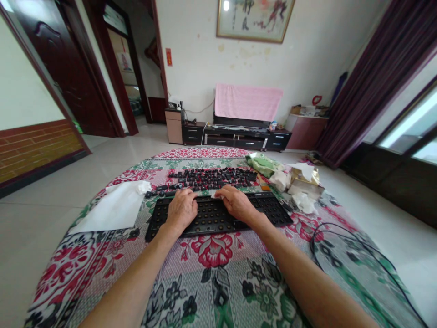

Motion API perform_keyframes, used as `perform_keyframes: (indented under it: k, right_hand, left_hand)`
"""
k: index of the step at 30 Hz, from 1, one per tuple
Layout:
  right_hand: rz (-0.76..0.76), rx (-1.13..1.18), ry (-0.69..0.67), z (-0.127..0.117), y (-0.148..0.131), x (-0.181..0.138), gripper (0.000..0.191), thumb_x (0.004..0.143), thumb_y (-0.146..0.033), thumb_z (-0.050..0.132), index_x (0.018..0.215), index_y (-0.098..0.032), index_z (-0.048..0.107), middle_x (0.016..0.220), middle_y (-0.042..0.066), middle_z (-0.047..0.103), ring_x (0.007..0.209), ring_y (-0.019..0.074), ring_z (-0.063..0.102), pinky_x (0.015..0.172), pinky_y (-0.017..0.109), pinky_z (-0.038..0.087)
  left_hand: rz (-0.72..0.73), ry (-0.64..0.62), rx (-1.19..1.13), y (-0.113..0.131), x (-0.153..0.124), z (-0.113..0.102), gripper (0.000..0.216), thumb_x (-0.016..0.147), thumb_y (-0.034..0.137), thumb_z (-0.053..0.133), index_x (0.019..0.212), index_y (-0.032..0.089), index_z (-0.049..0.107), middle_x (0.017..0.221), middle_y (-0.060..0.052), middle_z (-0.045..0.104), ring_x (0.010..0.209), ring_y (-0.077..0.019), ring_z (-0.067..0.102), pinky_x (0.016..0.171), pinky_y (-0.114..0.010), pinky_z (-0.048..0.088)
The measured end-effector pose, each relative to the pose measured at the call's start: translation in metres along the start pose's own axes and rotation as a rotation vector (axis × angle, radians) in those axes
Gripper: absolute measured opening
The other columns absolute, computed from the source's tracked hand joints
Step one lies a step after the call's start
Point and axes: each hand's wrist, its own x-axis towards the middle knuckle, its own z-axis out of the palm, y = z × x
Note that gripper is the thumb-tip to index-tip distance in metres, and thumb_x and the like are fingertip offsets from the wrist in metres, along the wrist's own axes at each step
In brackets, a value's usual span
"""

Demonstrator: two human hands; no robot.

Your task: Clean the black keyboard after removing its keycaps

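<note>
A black keyboard base [210,217], stripped of its keycaps and showing rows of round domes, lies flat on the flowered tablecloth [211,269]. My left hand [182,208] rests on its left half, with the fingers curled at the far edge. Pinched in my right hand [238,203] at that same edge is a small piece of white tissue [215,195], mostly hidden by the fingers. Beyond the base, the loose black keycaps [218,176] are spread in rough rows.
A white sheet of paper [114,209] lies at left, with crumpled tissue on its corner. At right are a green packet [263,164], a gold tissue box [303,180] and crumpled tissues [303,202]. A black cable [358,241] loops down the right side. A TV cabinet [235,139] stands beyond.
</note>
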Motion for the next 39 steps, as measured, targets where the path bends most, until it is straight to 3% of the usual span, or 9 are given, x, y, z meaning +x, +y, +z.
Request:
perform_keyframes:
  k: [3, 8, 18, 26, 35, 39]
  right_hand:
    - [-0.043, -0.038, -0.058, 0.011, -0.018, 0.017, 0.033, 0.086, -0.007, 0.040, 0.111, -0.018, 0.058, 0.093, 0.005, 0.057, 0.090, 0.0147, 0.052, 0.081, 0.025, 0.040]
    - [-0.003, -0.153, -0.105, 0.029, -0.035, 0.037, 0.026, 0.088, -0.013, 0.043, 0.098, -0.021, 0.066, 0.093, 0.006, 0.056, 0.090, 0.0167, 0.052, 0.081, 0.026, 0.040]
    - [0.207, -0.131, -0.089, 0.008, -0.003, 0.021, 0.027, 0.083, -0.010, 0.045, 0.090, -0.018, 0.069, 0.089, 0.008, 0.058, 0.090, 0.0177, 0.055, 0.083, 0.027, 0.040]
    - [0.047, -0.072, -0.022, 0.024, -0.020, 0.021, 0.029, 0.083, -0.009, 0.042, 0.095, -0.019, 0.066, 0.093, 0.007, 0.056, 0.091, 0.0162, 0.052, 0.084, 0.027, 0.040]
    - [0.206, -0.116, -0.004, 0.018, -0.015, 0.018, 0.021, 0.080, -0.015, 0.047, 0.084, -0.018, 0.068, 0.087, 0.007, 0.056, 0.084, 0.0171, 0.054, 0.077, 0.026, 0.041]
    - [0.114, -0.109, 0.008, 0.022, -0.018, 0.020, 0.024, 0.081, -0.012, 0.046, 0.092, -0.019, 0.066, 0.090, 0.006, 0.056, 0.087, 0.0164, 0.053, 0.079, 0.026, 0.040]
  left_hand:
    - [-0.011, -0.020, 0.039, -0.002, -0.001, 0.000, 0.027, 0.082, 0.020, 0.043, 0.095, 0.017, 0.067, 0.099, -0.008, 0.063, 0.098, -0.0213, 0.054, 0.092, -0.033, 0.044]
    - [0.000, -0.073, 0.090, -0.001, 0.000, -0.003, 0.026, 0.083, 0.020, 0.041, 0.090, 0.016, 0.067, 0.094, -0.008, 0.062, 0.096, -0.0223, 0.054, 0.091, -0.034, 0.043]
    - [-0.031, -0.099, 0.106, 0.001, 0.002, -0.005, 0.027, 0.084, 0.024, 0.041, 0.087, 0.017, 0.067, 0.095, -0.007, 0.063, 0.096, -0.0216, 0.053, 0.091, -0.032, 0.043]
    - [-0.035, -0.084, 0.116, 0.003, 0.001, -0.005, 0.025, 0.083, 0.023, 0.042, 0.090, 0.017, 0.066, 0.096, -0.007, 0.062, 0.096, -0.0225, 0.052, 0.089, -0.032, 0.044]
    - [-0.026, -0.046, 0.118, 0.004, 0.000, -0.005, 0.024, 0.082, 0.022, 0.043, 0.090, 0.016, 0.065, 0.095, -0.008, 0.062, 0.095, -0.0223, 0.052, 0.088, -0.032, 0.045]
    - [-0.043, -0.078, 0.091, 0.001, 0.002, -0.004, 0.025, 0.081, 0.024, 0.045, 0.093, 0.017, 0.066, 0.096, -0.007, 0.063, 0.096, -0.0219, 0.052, 0.087, -0.031, 0.045]
